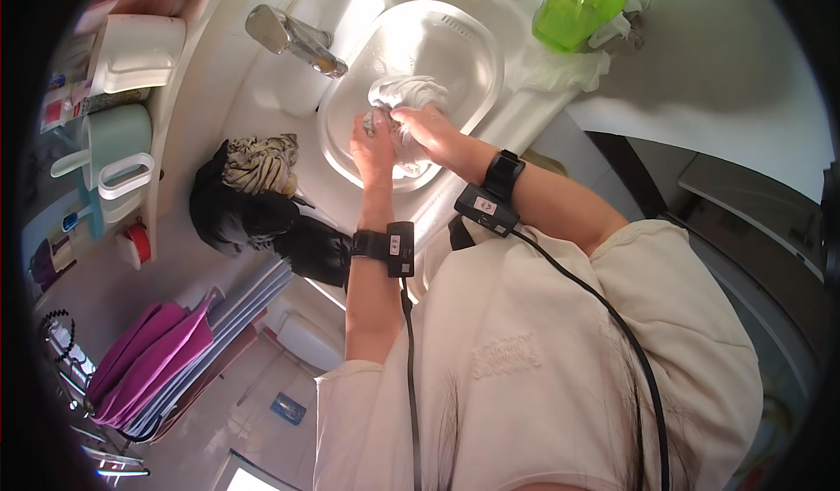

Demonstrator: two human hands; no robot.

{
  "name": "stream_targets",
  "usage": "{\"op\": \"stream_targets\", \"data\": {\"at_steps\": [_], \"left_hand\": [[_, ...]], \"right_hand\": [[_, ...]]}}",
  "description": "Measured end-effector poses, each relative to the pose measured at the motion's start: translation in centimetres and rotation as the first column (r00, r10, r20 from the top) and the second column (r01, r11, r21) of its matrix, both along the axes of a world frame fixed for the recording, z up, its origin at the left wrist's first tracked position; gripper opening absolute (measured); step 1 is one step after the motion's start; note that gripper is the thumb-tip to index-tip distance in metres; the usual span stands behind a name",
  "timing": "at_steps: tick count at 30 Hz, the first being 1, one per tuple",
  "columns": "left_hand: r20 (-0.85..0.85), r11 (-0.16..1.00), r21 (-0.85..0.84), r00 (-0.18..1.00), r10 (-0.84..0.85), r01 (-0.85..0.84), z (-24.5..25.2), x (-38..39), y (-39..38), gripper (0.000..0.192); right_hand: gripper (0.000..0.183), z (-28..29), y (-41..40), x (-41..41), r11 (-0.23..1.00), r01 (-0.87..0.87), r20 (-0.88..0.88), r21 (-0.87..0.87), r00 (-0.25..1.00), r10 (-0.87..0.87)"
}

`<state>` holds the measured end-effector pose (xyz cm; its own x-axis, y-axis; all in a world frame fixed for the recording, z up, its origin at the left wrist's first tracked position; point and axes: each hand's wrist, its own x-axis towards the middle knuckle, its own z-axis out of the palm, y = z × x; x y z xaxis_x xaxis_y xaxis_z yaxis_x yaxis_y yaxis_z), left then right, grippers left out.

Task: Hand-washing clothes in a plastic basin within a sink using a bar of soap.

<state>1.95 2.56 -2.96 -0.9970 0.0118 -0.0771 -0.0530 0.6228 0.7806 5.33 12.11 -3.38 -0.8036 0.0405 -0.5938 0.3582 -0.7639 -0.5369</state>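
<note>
Over a white washbasin (459,64), both my hands grip one bunched wet white cloth (410,89). My left hand (374,146) closes on its left lower part, fingers curled into the folds. My right hand (430,133) holds the cloth from the right, its thumb lying across the top, close to my left hand. Part of the cloth hangs below and between my hands, near the basin's front rim. A metal faucet (295,41) reaches over the basin's left edge. How much of the cloth touches the basin floor, I cannot tell.
Left of the basin lie a black garment (262,218) and a crumpled striped cloth (262,166). A green bottle (581,8) stands at the upper right beside a clear plastic bag (558,67). Cups (121,136) sit on a left-hand shelf; magenta towels (157,353) hang below. Cables run from my wristbands.
</note>
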Motion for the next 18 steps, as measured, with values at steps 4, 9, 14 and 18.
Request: {"op": "stream_targets", "data": {"at_steps": [4,9,14,18], "left_hand": [[0.031,0.965,0.246,0.994,-0.102,0.091,-4.1,-3.0,-6.9,0.045],[0.433,0.983,0.110,0.883,-0.178,0.144,3.0,-2.5,-2.6,0.058],[0.255,0.941,-0.044,0.914,-0.315,0.336,1.3,-2.5,-3.2,0.053],[0.319,0.906,0.233,0.852,-0.415,0.354,3.1,-2.4,-2.2,0.039]], "right_hand": [[0.027,3.7,0.8,-0.8,0.545,-0.380,0.007,0.747,0.825,0.565],[0.019,2.5,0.3,1.0,0.011,-0.213,0.141,0.977,0.684,0.715],[0.034,0.8,0.1,1.1,-0.182,-0.173,0.249,0.968,0.555,0.794],[0.032,-0.8,0.1,1.9,-0.175,-0.008,0.147,0.985,0.582,0.800]]}}
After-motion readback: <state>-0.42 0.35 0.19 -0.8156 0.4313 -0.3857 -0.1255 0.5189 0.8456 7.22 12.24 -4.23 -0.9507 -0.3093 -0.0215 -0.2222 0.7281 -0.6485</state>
